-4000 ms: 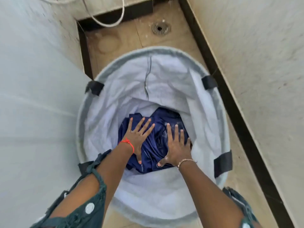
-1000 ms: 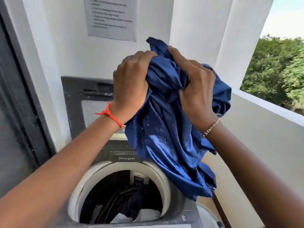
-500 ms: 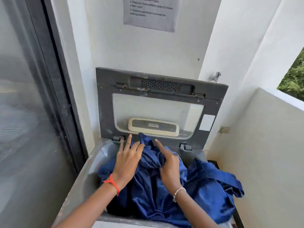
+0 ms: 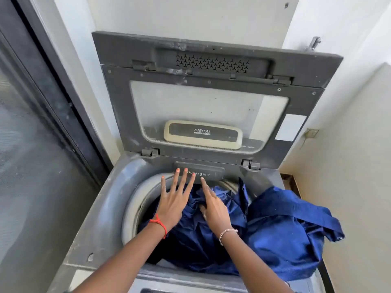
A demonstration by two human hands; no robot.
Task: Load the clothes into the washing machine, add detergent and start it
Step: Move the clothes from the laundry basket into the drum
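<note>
Drum mouth half blocked
My blue cloth chokes 3 to 6 o'clock; dark gap free at 9; raised lid walls 12.

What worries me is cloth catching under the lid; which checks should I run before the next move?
1. Lid raised clear of the opening: ok.
2. Blue garment fully inside the drum: not ok, a large part drapes over the right rim.
3. Left hand free: ok, fingers straight, holding nothing.
4. Right hand gripping the garment: cannot tell, it rests on the cloth.
5. Detergent drawer loaded: cannot tell, it is shut.
</note>
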